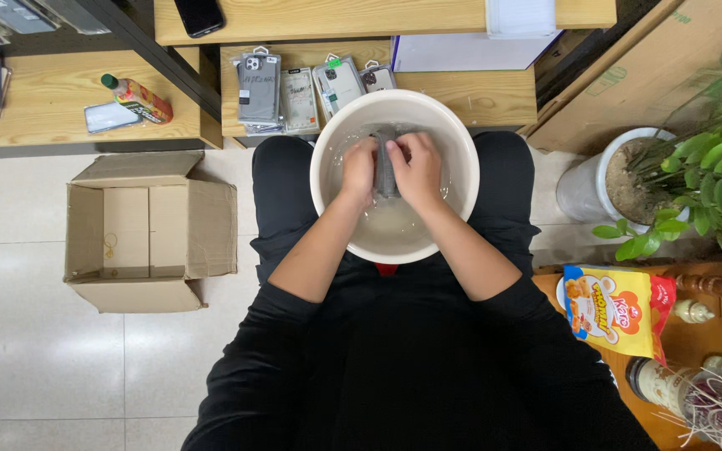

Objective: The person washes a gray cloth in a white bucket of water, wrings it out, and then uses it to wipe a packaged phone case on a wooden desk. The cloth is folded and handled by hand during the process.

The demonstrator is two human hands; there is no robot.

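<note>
A white round basin [461,159] with water in it rests on my lap between my knees. Both of my hands are inside it, gripping a small grey cloth-like item [386,171] between them. My left hand [358,171] holds its left side, fingers curled. My right hand [418,169] clasps its right side. The lower part of the grey item is hidden by my fingers. My black sleeves are pushed up to the elbows.
An open cardboard box [148,234] sits on the tiled floor at left. Packaged phone cases [294,92] lie on a low wooden shelf behind the basin. A bottle [137,98] lies at left. A potted plant [678,175] and a yellow snack bag [616,309] are at right.
</note>
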